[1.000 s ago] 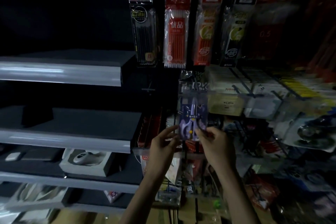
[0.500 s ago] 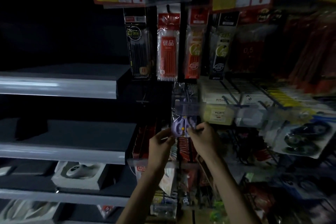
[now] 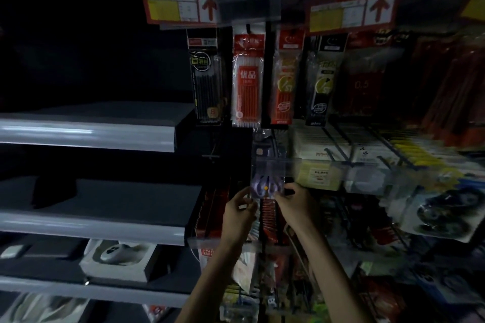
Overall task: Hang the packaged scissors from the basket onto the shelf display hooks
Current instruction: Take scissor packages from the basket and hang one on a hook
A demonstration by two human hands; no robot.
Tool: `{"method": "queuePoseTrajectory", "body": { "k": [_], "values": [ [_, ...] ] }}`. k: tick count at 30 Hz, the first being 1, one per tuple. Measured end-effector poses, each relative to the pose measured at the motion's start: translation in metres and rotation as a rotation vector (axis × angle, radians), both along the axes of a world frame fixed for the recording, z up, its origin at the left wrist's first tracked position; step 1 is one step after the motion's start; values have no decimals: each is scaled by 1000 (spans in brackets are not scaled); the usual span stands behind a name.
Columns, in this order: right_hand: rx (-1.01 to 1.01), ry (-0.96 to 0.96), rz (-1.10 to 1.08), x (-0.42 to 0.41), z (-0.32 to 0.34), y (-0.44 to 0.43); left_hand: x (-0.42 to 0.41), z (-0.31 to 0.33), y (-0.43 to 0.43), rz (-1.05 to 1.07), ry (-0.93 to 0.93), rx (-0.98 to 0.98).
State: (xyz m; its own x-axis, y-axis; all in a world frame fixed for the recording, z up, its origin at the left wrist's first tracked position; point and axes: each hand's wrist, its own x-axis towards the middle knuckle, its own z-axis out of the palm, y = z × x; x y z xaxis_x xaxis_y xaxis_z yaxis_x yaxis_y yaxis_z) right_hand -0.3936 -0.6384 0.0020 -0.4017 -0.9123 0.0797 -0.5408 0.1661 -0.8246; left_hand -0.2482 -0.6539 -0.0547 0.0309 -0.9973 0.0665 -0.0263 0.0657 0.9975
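Left hand: our left hand (image 3: pixel 240 208) is raised in front of the display, fingers pinched on the lower left corner of the scissors pack (image 3: pixel 267 178).
Right hand: our right hand (image 3: pixel 294 203) grips the lower right corner of the same pack, thumb and fingers closed on its edge.
Scissors pack: we hold it upright between both hands; purple handles with a small yellow dot show through the clear wrap near the bottom. Its upper part reaches up behind a clear price strip (image 3: pixel 278 165), and we cannot tell whether the hole sits on a hook.
Just above: 4 hanging refill packs in a row, a black one (image 3: pixel 206 78), a red and white one (image 3: pixel 248 81), an orange-red one (image 3: pixel 284 81) and a black and yellow one (image 3: pixel 324 81).
Higher up: 2 red-framed price labels with arrows pointing up, one at left (image 3: pixel 179 6) and one at right (image 3: pixel 351 12).
To the right: boxed goods on wire pegs (image 3: pixel 322 170), blurred; further right a clear packet with dark round items (image 3: pixel 441 210).
To the left: grey shelves (image 3: pixel 86 136), mostly bare and dark; on a lower one a white boxed item (image 3: pixel 118 257).
Light: dim throughout, so small print is unreadable to us.
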Motion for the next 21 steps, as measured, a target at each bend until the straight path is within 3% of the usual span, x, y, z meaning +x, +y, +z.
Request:
{"method": "queuePoseTrajectory", "body": {
  "k": [17,21],
  "values": [
    [15,0,-47,-2,-1,10,3,4,9,-95,11,70],
    [-86,-252,42,-7,-5,20,5,5,33,-123,-80,-30]
  ]
}}
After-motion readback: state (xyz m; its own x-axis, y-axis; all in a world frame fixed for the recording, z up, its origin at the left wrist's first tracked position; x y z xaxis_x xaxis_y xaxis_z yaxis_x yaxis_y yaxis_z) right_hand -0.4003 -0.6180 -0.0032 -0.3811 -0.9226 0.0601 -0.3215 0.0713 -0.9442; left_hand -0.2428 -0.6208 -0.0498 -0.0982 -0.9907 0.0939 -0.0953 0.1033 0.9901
